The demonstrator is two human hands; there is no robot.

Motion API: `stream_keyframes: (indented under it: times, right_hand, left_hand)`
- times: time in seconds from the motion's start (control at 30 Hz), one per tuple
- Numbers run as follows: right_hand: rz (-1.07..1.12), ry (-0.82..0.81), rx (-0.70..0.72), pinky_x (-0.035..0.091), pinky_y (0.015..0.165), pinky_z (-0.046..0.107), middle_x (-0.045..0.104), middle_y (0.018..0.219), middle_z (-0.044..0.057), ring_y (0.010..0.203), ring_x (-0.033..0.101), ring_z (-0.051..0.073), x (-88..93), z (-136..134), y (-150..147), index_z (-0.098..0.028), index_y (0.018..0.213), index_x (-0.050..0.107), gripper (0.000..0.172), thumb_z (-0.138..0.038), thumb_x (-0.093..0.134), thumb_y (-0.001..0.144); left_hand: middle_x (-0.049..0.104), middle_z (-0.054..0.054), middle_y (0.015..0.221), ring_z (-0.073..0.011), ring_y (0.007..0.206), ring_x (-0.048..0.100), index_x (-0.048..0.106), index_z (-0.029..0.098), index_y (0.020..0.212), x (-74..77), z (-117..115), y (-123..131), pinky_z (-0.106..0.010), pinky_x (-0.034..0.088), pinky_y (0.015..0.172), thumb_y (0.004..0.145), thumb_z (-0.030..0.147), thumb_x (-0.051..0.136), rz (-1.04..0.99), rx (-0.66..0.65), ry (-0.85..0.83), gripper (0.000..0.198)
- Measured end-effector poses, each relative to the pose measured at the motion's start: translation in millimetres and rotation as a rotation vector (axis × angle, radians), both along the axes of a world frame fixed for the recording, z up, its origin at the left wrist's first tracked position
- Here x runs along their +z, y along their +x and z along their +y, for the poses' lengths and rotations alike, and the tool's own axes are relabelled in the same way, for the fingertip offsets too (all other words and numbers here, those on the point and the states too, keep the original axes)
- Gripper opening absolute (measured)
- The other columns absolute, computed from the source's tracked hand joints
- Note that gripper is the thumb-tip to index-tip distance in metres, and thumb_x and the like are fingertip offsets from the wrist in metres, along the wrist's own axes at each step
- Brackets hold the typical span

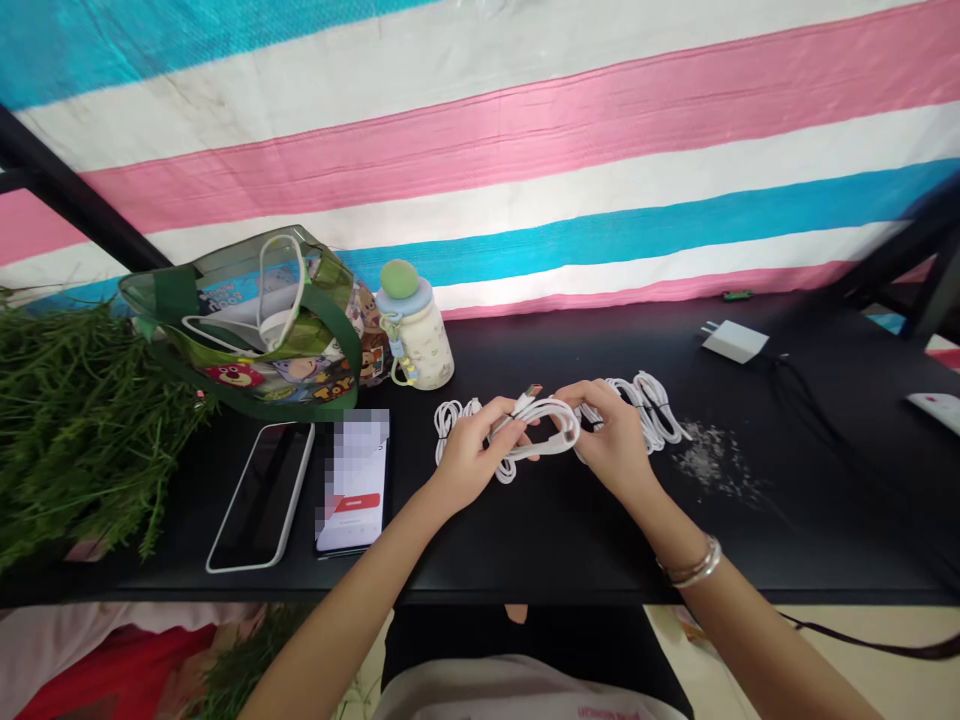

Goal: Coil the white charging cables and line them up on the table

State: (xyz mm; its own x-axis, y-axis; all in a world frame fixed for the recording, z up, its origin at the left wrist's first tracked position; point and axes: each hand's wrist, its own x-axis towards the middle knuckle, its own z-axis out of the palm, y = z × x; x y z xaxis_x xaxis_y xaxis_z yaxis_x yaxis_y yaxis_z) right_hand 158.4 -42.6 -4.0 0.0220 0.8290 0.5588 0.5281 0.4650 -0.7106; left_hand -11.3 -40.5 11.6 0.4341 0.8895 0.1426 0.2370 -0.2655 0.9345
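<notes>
Cable (551, 441), probably rubber, looped in both hands (471, 462) (611, 448)

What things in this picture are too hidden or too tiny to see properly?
All in the head view:
The phone screen: a pixelated patch covers most of it.
The white cable: the left hand and right hand hide parts of its loops.
The small green thing: too small to tell what it is.
The white specks: too small to identify.
The green plants: cut off by the left edge.
</notes>
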Motion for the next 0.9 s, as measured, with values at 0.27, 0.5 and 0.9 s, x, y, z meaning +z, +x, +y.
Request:
stream_keyframes:
  times: [0.27,0.5,0.9]
  right_hand:
    - [0.082,0.016,0.042,0.045,0.063,0.034,0.063,0.061,0.000,0.065,0.055,0.019,0.7,0.5,-0.4,-0.025,0.068,0.064,0.012,-0.027,0.061,0.079]
    - [0.138,0.044,0.029,0.044,0.064,0.035,0.062,0.058,-0.001,0.065,0.057,0.020,0.7,3.7,-1.5,-0.025,0.068,0.062,0.014,-0.032,0.062,0.080]
    - [-0.386,0.071,-0.161,0.032,0.073,0.040,0.063,0.064,0.002,0.078,0.050,0.025,-8.0,48.5,11.0,-0.024,0.064,0.060,0.012,-0.022,0.064,0.075]
  left_hand:
    - [0.062,0.004,0.057,-0.0125,0.057,0.054,0.049,0.020,0.129,2.0,-2.9,-3.9,-0.023,0.041,0.064,0.088,0.033,0.045,0.062,-0.053,0.006,0.043]
    - [0.064,0.001,0.068,-0.0147,0.064,0.059,0.037,0.023,0.139,0.0,-4.4,-3.4,-0.024,0.044,0.066,0.086,0.035,0.049,0.125,-0.073,-0.055,0.056]
    - [0.072,0.000,0.093,-0.0178,0.086,0.064,0.062,0.031,0.116,2.8,1.3,-6.6,-0.025,0.046,0.077,0.090,0.031,0.045,0.448,0.148,0.272,0.032]
